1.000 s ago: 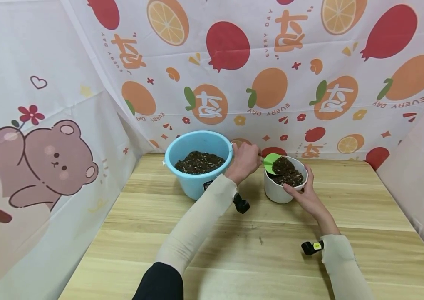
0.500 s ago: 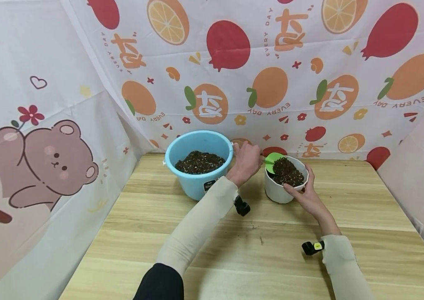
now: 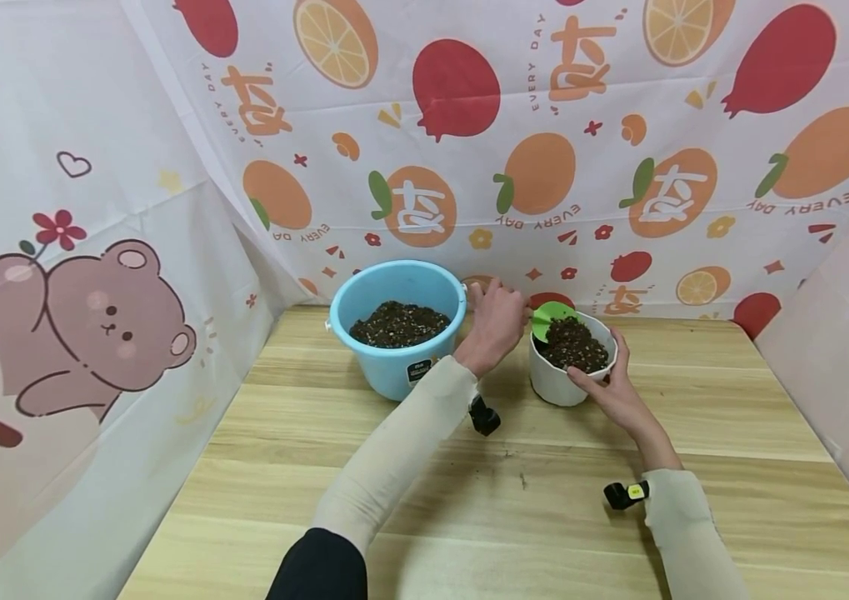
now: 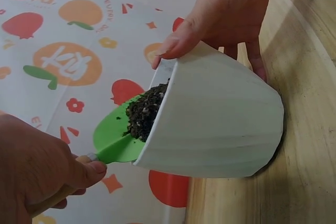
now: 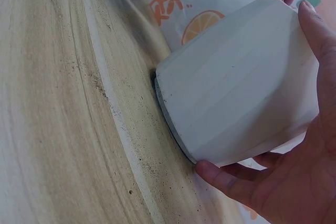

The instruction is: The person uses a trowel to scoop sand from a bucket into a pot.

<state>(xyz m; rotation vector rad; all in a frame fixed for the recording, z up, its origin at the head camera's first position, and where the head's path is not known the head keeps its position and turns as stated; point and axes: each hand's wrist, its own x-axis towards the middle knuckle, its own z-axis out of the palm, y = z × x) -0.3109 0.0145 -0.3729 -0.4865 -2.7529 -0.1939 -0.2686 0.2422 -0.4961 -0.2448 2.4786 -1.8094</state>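
Green trowel (image 3: 547, 322), one; pot (image 3: 555, 385), one; hands (image 3: 497, 325) (image 3: 614, 390), two.

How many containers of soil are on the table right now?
2. A blue bucket stands left of the left hand; a white pot is held in the right hand. No others show, but something small could be hidden behind the bucket.

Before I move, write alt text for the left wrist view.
A left hand grips a bright green scoop with a tan handle, its blade at the mouth of a white faceted pot. Dark crumbly soil is heaped against the blade, and the right hand holds the pot, thumb at the rim. A pale wooden table shows at right.
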